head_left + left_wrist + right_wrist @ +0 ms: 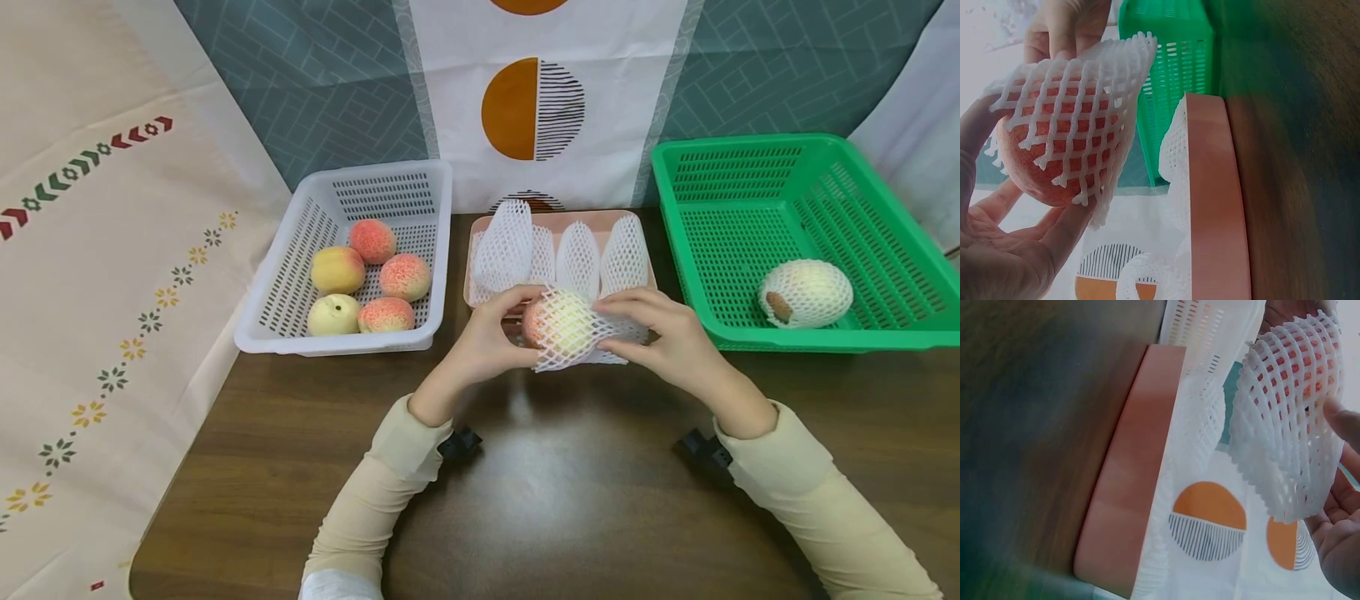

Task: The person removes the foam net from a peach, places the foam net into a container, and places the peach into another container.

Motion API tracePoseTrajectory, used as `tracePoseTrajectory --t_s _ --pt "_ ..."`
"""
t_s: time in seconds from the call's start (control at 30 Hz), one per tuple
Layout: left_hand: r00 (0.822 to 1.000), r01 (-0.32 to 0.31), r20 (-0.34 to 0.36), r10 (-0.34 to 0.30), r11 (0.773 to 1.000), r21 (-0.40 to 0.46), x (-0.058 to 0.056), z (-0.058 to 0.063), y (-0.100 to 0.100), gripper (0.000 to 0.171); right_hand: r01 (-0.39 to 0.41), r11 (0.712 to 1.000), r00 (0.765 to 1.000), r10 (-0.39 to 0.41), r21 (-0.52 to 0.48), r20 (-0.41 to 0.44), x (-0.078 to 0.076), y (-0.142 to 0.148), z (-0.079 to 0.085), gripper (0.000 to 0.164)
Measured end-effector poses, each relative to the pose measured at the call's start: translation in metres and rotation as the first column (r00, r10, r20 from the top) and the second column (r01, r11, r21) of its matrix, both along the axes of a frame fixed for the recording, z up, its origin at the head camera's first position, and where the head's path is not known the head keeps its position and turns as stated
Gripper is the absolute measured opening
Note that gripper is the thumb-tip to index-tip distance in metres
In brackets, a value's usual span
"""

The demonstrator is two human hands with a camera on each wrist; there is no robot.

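Observation:
Over the front of a pink tray (558,220), my left hand (487,337) grips a red-and-yellow peach (531,323), fingers above and thumb below in the head view. A white foam net sleeve (572,327) covers most of this peach, whose red end (1035,184) sticks out of the net's mouth toward the left palm. My right hand (663,337) pinches the net from the right, with the sleeve's loose end (1266,475) hanging past the fruit. More foam net sleeves (578,254) lie in the tray behind the hands.
At the left stands a white basket (262,308) with several bare peaches (405,277). A green basket (690,250) at the right contains one fruit in a foam net (806,293). Both flank the tray on the brown wooden table (300,467); patterned cloth (360,83) hangs behind.

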State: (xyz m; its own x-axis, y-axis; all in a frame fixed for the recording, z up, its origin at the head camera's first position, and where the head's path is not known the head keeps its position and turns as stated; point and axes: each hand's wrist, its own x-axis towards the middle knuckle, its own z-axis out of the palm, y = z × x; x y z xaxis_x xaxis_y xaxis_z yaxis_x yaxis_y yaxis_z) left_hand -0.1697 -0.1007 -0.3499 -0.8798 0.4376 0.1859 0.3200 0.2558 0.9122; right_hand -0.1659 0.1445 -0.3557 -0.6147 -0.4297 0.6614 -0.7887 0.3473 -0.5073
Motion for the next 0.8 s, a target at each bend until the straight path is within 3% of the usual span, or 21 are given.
tracePoseTrajectory --t_s 0.13,0.27,0.43,0.63,0.8 --pt "1.0 0.01 -0.01 -0.01 1.0 -0.004 0.0 -0.001 0.0 0.065 0.004 1.0 0.999 -0.003 0.009 -0.037 0.002 0.0 0.001 0.031" --pt "1.0 0.016 -0.015 -0.016 1.0 -0.013 0.001 0.0 0.0 0.066 0.018 0.999 0.999 -0.016 0.033 -0.051 0.003 0.002 0.004 0.043" --pt "1.0 0.02 -0.004 -0.02 1.0 -0.004 0.0 -0.001 -0.001 0.066 0.036 0.998 0.997 -0.033 0.048 -0.063 0.005 0.003 0.008 0.042" --pt "1.0 -0.002 0.021 0.002 1.0 0.021 0.001 0.001 -0.007 0.067 0.087 0.993 0.995 -0.082 0.082 -0.064 0.006 0.001 0.011 0.022" --pt "1.0 -0.016 0.024 0.015 0.999 0.033 0.001 0.004 -0.01 0.07 0.132 0.987 0.99 -0.127 0.094 -0.065 0.006 0.002 0.013 0.035"
